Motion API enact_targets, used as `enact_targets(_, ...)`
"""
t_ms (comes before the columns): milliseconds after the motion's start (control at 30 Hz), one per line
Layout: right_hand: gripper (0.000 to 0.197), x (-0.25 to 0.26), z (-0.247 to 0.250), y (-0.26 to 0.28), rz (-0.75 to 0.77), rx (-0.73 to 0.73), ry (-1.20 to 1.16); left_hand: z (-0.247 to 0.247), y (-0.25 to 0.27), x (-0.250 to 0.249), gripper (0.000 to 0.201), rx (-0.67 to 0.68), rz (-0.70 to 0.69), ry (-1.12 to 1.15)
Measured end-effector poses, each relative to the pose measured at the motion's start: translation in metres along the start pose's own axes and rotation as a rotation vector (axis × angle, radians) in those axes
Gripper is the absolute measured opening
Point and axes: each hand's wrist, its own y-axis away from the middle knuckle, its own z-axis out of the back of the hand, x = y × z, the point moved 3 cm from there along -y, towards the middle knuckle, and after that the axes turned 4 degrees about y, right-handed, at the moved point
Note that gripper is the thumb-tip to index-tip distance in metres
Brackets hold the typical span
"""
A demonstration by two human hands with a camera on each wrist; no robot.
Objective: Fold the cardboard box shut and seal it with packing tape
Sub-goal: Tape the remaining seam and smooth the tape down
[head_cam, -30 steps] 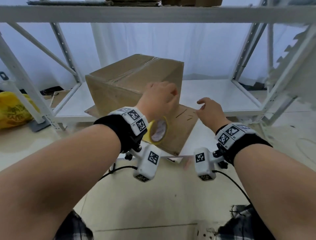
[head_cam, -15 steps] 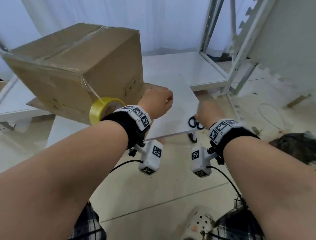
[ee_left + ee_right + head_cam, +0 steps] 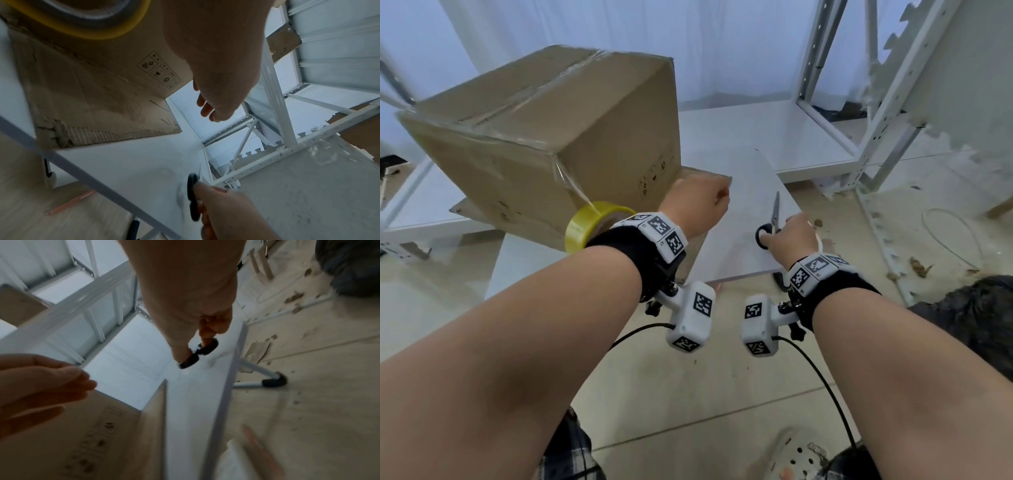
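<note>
The brown cardboard box stands closed on the white table, with clear tape along its top seam. A yellow tape roll hangs on a strip of tape from the box's near corner, just beside my left wrist. My left hand hovers at the box's lower right corner with loose fingers, holding nothing; the left wrist view shows the roll above it. My right hand grips the black handles of the scissors on the table, fingers through the loops.
A flat cardboard sheet lies under the box. White metal shelving stands behind and to the right, with a low shelf board. Scraps litter the floor, and a dark heap lies at the right.
My left hand has let go of the tape roll, which now dangles from the box. My right hand has reached right and taken hold of the scissors. The view swung right and down.
</note>
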Motion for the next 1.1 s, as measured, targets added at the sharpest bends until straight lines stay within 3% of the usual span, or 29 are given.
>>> enact_targets(100,0.056,0.027,-0.005,0.006,-0.026,0.033,-0.477,0.025,0.004,-0.002,0.024,-0.077,0.015,0.013)
enact_targets(200,0.063,0.065,0.0,0.02,0.033,0.124,-0.696,0.061,0.013,-0.003,0.022,-0.169,-0.019,0.007)
enact_targets(367,0.032,0.141,0.009,0.057,0.39,0.142,-0.544,0.13,0.051,0.01,0.02,-0.422,-0.086,-0.052)
enact_targets(433,0.032,0.165,0.011,0.071,0.501,0.123,-0.409,0.149,0.067,0.03,0.021,-0.477,-0.005,-0.106)
enact_targets(500,0.03,0.187,0.012,0.082,0.602,0.124,-0.34,0.161,0.082,0.062,0.034,-0.441,0.211,-0.202)
enact_targets(567,0.029,0.204,0.015,0.09,0.667,0.106,-0.295,0.164,0.095,0.098,0.046,-0.29,0.465,-0.254)
enact_targets(667,0.032,0.22,0.01,0.092,0.726,0.103,-0.261,0.156,0.107,0.128,0.05,-0.097,0.594,-0.128)
enact_targets(767,0.031,0.222,0.002,0.089,0.747,0.099,-0.283,0.155,0.104,0.121,0.047,-0.213,0.512,0.119)
enact_targets(833,0.028,0.22,-0.005,0.084,0.755,0.091,-0.297,0.157,0.096,0.119,0.04,-0.299,0.466,0.167)
enact_targets(967,0.019,0.223,-0.008,0.073,0.772,0.062,-0.292,0.155,0.086,0.135,0.029,-0.368,0.429,0.198)
enact_targets(1100,0.023,0.236,-0.009,0.07,0.82,0.057,-0.308,0.16,0.078,0.143,0.023,-0.382,0.335,0.331)
